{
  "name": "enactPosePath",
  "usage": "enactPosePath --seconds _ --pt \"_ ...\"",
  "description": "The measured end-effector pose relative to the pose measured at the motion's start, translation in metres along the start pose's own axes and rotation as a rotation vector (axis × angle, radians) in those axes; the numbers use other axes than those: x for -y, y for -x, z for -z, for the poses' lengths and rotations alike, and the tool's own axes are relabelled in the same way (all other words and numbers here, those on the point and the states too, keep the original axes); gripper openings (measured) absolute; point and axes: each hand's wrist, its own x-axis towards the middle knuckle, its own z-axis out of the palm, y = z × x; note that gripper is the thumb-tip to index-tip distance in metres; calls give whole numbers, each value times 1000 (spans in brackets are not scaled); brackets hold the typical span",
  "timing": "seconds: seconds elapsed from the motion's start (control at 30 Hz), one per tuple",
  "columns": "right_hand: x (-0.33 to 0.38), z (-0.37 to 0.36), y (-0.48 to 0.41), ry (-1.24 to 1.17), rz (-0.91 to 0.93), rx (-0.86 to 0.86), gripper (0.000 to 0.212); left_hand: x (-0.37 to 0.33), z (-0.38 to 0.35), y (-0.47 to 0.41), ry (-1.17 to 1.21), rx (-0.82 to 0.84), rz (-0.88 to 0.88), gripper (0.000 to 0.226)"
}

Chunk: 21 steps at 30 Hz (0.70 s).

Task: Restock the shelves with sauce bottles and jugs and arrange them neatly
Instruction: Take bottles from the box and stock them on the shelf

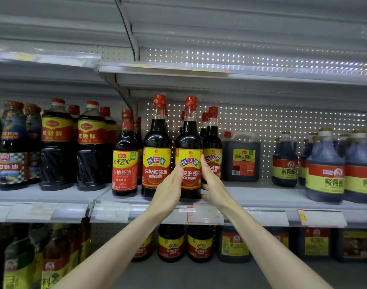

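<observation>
Sauce bottle (188,142) stands upright at front edge of middle shelf (261,198), label fwd, just beside matching bottle (157,147) on person's left. Left grip (170,184) & right grip (211,182) lie flat vs. its two flanks, fingers straight, not wrapped; bottle sandwiched btwn them. Judged purpose: squaring it into line w/ neighbour, label facing out. Square jug (240,157) sits further back, to the right.

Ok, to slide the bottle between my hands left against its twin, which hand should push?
Likely the right hand: it lies on the right side of the bottle, facing the twin bottle. The left hand sits at the gap between the two bottles, in the way, and would need to withdraw.
</observation>
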Motion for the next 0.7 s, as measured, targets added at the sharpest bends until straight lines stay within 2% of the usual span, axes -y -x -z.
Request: enactPosePath --seconds 0.37,0.7 --pt "3 -1 4 -38 -1 17 62 4 3 -1 -45 -15 1 43" --pt "8 -2 8 -51 -17 25 60 2 1 -5 12 -41 28 52"
